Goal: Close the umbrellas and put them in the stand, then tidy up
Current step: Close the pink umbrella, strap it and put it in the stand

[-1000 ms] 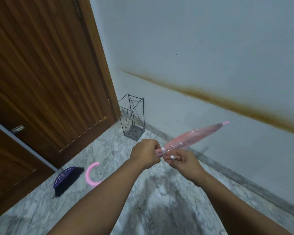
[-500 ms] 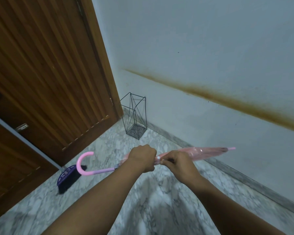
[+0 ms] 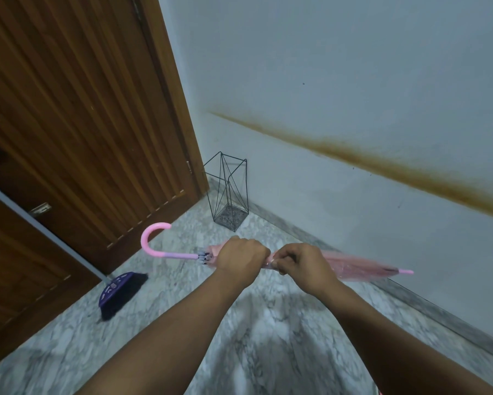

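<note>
Head-camera view: a person's left hand (image 3: 241, 259) and right hand (image 3: 302, 262) both gripped a folded pink umbrella (image 3: 359, 265), held level above the marble floor (image 3: 268, 323); the wire stand (image 3: 228, 192) stood beyond, by the wall (image 3: 353, 81).

Dim, even indoor light, soft floor shadows, wide-angle bending (edges slightly blurred).
</note>
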